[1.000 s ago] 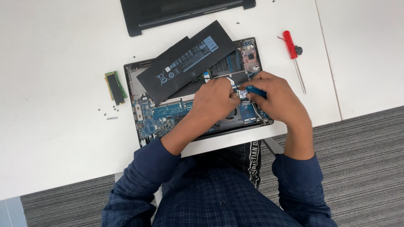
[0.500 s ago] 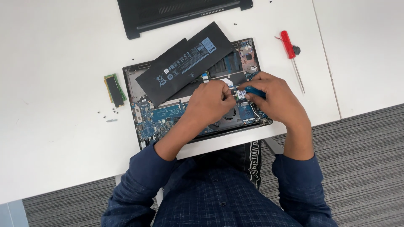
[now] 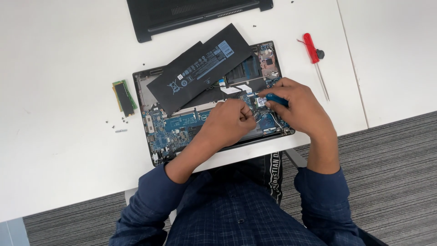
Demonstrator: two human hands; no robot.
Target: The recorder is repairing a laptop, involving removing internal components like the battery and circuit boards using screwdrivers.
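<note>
Fingers of right hand [image 3: 298, 107] pinch blue screwdriver [image 3: 276, 99]; left hand [image 3: 230, 119] curled on open laptop [image 3: 173, 125]. Battery [image 3: 200, 68] lifted out, board still in.

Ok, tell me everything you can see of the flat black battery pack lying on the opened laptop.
The flat black rectangular battery pack is a thin slab with a stepped corner at its upper left, looking like matt plastic, with white printed markings and a small blue label near its right end. It lies loose and skewed, tilted diagonally across the upper left part of the opened laptop chassis, its upper edge overhanging onto the white table. Neither hand touches it; the left hand rests just below it.
</note>
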